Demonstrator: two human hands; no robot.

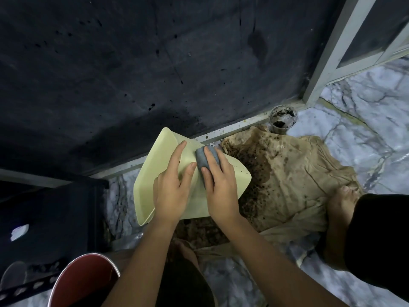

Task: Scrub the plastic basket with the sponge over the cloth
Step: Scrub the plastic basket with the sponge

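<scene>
A dark, speckled wall (pixel 132 74) filled the upper view, with a grey-veined marble floor (pixel 365 120) below it. On the floor lay a crumpled tan cloth (pixel 294 178), stained brown and strewn with dark grit. Above its left edge a pale yellow plastic basket (pixel 155 173) was held tilted, underside up, its far corner near the wall's metal skirting. The left hand (pixel 171 191) lay on the basket's base with fingers spread and nearly straight, steadying it. The right hand (pixel 218 189) pressed a grey oblong sponge (pixel 202 157) onto the same base, fingers curled over it, just beside the left thumb. A red bucket (pixel 84 282) stood near the left forearm and a grimy clear plastic cup (pixel 283 118) at the cloth's far edge. Open cloth lay right of the basket.
</scene>
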